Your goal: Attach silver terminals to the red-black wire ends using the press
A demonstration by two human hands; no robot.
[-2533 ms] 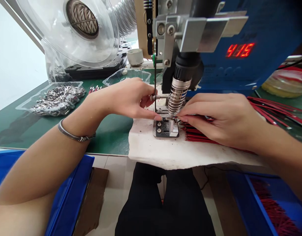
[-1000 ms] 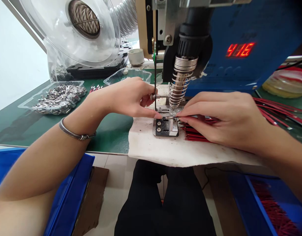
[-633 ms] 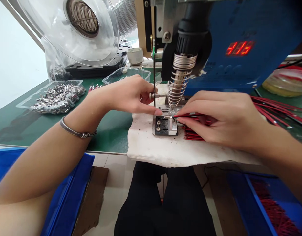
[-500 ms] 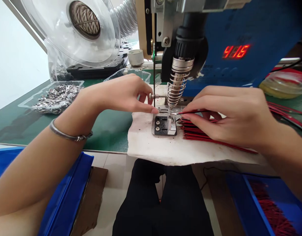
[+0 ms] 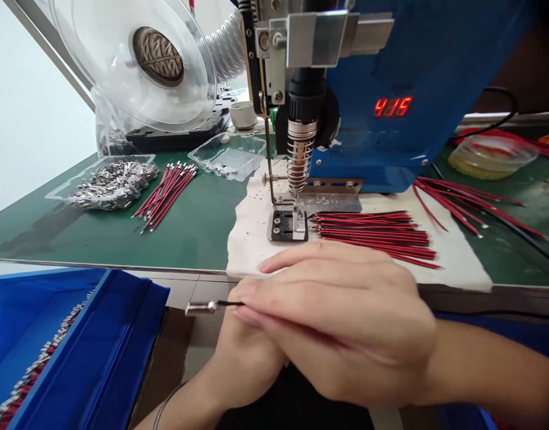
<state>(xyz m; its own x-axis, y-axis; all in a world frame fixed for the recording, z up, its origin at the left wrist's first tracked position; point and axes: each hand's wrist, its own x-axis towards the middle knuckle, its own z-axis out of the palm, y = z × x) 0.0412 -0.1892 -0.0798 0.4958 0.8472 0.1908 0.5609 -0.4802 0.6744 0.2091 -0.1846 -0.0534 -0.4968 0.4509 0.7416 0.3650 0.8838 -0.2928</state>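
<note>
Right hand (image 5: 341, 316) pinches a thin black insulated wire (image 5: 230, 303) between thumb and fingertips. Left hand (image 5: 252, 358) tucked underneath; its grip is hidden, cannot tell. From the pinch, the wire's small silver metal cylinder (image 5: 201, 308) juts to nine o'clock. Change: both hands have left the black-and-silver metal fixture (image 5: 287, 227), now at one o'clock, and come together nearer the body. Judgement: this piece's turn under the spring-wrapped metal rod (image 5: 300, 161) looks over. Loose red-and-black wires (image 5: 377, 234) lie at two.

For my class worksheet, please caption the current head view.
Right hand, overlapping left hand, pinches a metal-tipped wire before a blue machine.
</note>
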